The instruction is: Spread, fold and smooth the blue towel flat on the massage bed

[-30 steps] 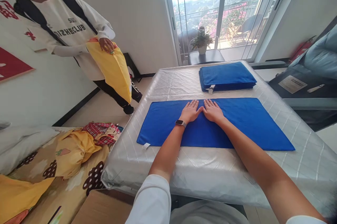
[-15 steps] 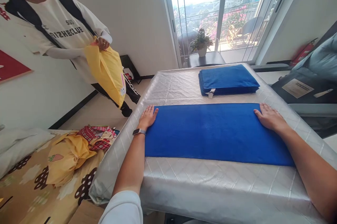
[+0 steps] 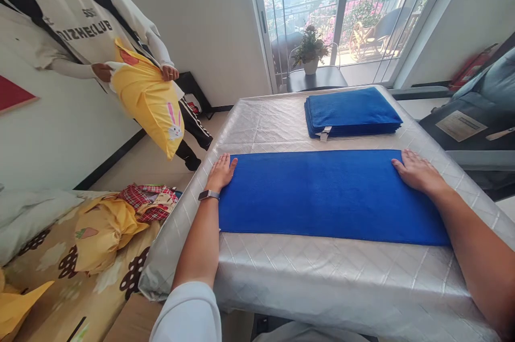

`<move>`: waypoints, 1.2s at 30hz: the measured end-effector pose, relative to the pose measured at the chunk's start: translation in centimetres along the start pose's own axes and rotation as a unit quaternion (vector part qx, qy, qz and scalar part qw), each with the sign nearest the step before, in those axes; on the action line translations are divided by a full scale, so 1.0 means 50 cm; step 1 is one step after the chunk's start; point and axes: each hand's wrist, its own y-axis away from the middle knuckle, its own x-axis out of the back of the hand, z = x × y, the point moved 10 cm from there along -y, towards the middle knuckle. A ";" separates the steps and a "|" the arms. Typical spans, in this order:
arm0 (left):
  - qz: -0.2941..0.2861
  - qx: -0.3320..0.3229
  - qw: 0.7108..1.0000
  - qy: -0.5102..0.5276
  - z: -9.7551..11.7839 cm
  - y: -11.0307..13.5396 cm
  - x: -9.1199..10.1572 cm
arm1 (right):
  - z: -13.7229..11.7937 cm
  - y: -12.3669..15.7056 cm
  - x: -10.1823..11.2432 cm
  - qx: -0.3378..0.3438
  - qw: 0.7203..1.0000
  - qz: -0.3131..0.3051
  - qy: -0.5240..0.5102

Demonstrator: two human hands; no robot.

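A: Biggest first. Counter?
B: Counter (image 3: pixel 265 133) under a silver quilted cover fills the middle of the view. Bed (image 3: pixel 44 272) low at left, brown-and-yellow printed sheet, just beside the counter's left edge.

A: What's on the counter?
B: One blue towel (image 3: pixel 322 197) spread flat in the near half, long side running left to right. Beyond it and apart from it is a stack (image 3: pixel 354 111) of folded blue towels, toward the far right.

A: Anyone else about?
B: A person (image 3: pixel 80 31) stands far left, off the counter. Both their hands are on a yellow cloth (image 3: pixel 148 101) with a rabbit print, held in front of the body.

A: On the bed?
B: A yellow heap (image 3: pixel 100 229), with a plaid cloth (image 3: pixel 147 202) touching it on the counter side.

A: The wearer's hands?
B: Left hand (image 3: pixel 220 172) lies palm down at the towel's left short edge, near the far corner. Its fingers (image 3: pixel 229 162) are straight and flat, tips touching the towel, closed on nothing. Right hand (image 3: pixel 416 173) lies flat on the right end at the far corner, fingers stretched out on the cloth, gripping nothing. The hands are well apart, with the towel between them.

A: Small items?
B: Potted plant (image 3: pixel 309 52) behind the counter by the glass door. Watch (image 3: pixel 208 195) on the left wrist. White tag (image 3: pixel 325 133) at the stack's near edge.
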 end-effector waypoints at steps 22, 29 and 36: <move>0.016 -0.260 0.965 0.043 0.594 0.102 -0.063 | -0.603 0.115 -0.052 0.240 0.970 0.033 -0.005; -0.037 -0.213 0.976 0.039 0.482 0.067 -0.067 | -0.543 0.090 -0.060 0.220 0.975 0.010 -0.012; -0.027 -0.029 0.999 0.008 0.139 0.005 -0.017 | -0.183 0.032 -0.015 0.075 0.997 0.011 0.010</move>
